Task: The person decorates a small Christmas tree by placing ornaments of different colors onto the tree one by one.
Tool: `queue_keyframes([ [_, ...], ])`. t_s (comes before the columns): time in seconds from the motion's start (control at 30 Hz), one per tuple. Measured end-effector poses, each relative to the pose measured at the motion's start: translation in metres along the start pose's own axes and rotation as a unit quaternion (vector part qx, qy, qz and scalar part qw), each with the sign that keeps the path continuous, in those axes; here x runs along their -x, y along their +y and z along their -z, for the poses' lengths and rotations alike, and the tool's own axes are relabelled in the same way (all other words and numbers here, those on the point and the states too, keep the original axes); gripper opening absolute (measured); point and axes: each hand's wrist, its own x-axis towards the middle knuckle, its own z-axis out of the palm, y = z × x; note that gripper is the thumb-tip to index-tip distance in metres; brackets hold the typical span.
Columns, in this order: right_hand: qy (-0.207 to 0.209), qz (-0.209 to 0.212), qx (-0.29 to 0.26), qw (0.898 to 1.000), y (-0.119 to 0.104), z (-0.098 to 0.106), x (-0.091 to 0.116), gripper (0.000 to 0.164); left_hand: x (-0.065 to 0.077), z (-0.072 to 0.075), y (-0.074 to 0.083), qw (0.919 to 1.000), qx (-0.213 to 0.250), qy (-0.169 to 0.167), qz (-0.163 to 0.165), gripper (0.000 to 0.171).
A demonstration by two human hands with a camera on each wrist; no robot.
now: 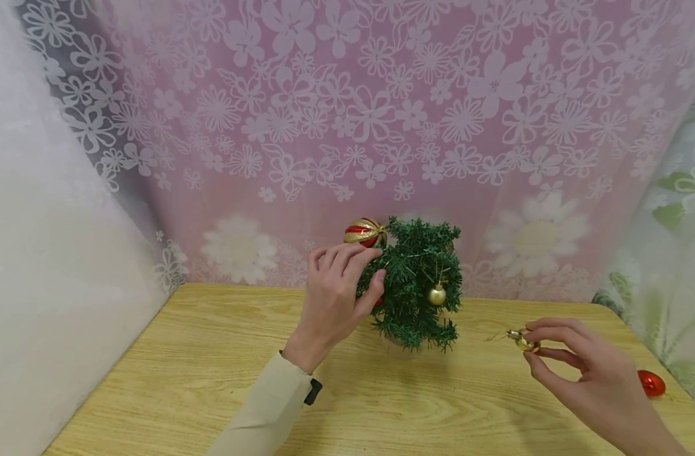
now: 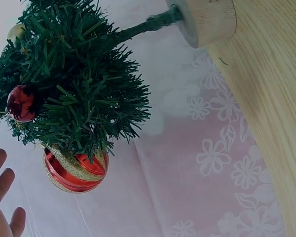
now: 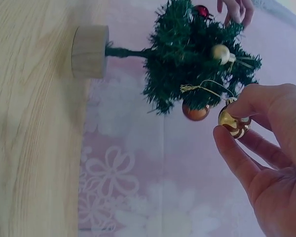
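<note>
A small green artificial Christmas tree (image 1: pixel 418 272) stands on a wooden table. My left hand (image 1: pixel 337 288) is at the tree's left side, its fingers loosely bent and thumb apart, with nothing seen between them. Between thumb and fingers, my right hand (image 1: pixel 595 373) pinches a shiny gold Christmas ball (image 3: pixel 234 121) by its sides, a gold string loop trailing from its cap. A red-and-gold striped ball (image 1: pixel 366 232) hangs at the tree's upper left. On its branches are a matte gold ball (image 1: pixel 437 294), a dark red ball (image 2: pixel 22 103) and an orange-brown ball (image 3: pixel 195 111).
A shiny red ornament (image 1: pixel 652 383) lies on the table (image 1: pixel 211 380) at the right, beside my right hand. The tree's round wooden base (image 3: pixel 90 52) rests on the tabletop. A pink floral curtain (image 1: pixel 353 126) hangs behind, with pale cloth at both sides.
</note>
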Motion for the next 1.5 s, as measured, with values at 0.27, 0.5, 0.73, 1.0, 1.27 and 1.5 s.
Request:
queue_keyframes([
  [0.27,-0.005,0.014,0.007,1.0,-0.012,-0.004,-0.004,0.062,0.003,0.0,0.0,0.9997,0.016,0.016,0.002,0.032],
  [0.5,-0.009,0.029,-0.018,0.999,-0.017,-0.007,-0.007,0.06,0.007,0.005,0.0,0.9989,0.036,0.029,0.001,0.03],
  [0.73,-0.018,0.031,-0.021,0.999,-0.025,-0.007,-0.01,0.062,0.015,0.008,0.004,0.9961,0.041,0.055,-0.055,0.021],
  [1.0,-0.013,0.049,-0.033,0.998,-0.033,-0.013,-0.013,0.021,0.026,0.012,0.023,0.9927,0.041,0.013,-0.113,0.019],
  [1.27,0.006,0.099,-0.046,0.994,-0.038,-0.026,-0.015,0.036,0.037,0.017,0.041,0.9876,0.023,-0.026,-0.153,0.018],
  [1.5,-0.022,0.099,-0.046,0.994,-0.052,-0.031,-0.016,0.031,0.047,0.018,0.05,0.9884,0.085,-0.065,-0.108,0.017],
])
